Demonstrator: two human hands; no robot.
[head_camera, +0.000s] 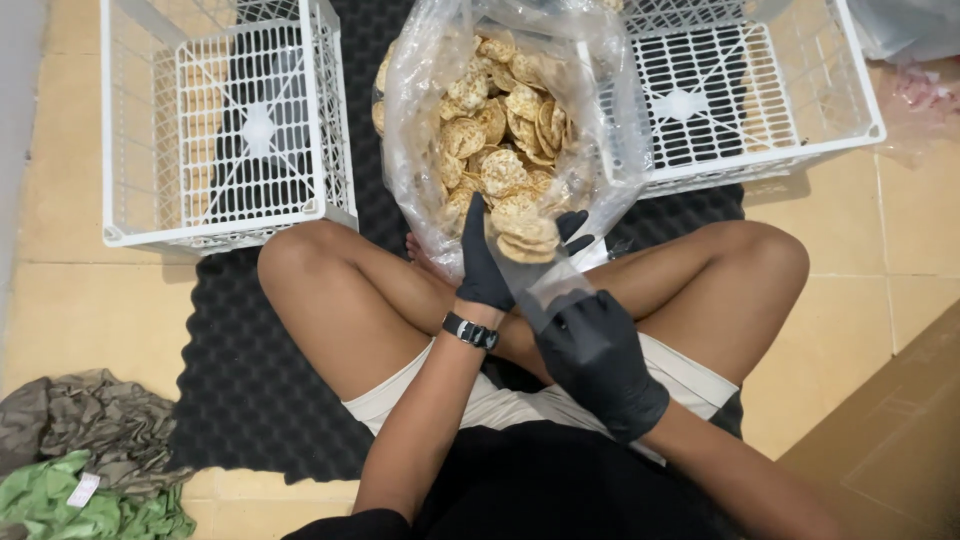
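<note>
A big clear plastic bag (420, 120) full of round tan crackers (495, 130) stands between my crossed legs. My left hand (487, 265), in a black glove with a watch at the wrist, grips a small stack of crackers (522, 232) at the bag's mouth. My right hand (598, 358), also black-gloved, holds a small clear plastic bag (548, 290) just below the stack, its opening facing the crackers.
Two white plastic lattice crates (230, 120) (740, 90) stand left and right of the big bag. I sit on a dark foam mat (240, 400) on tan floor tiles. Crumpled green and grey cloth (90, 470) lies lower left; brown cardboard (890, 440) lower right.
</note>
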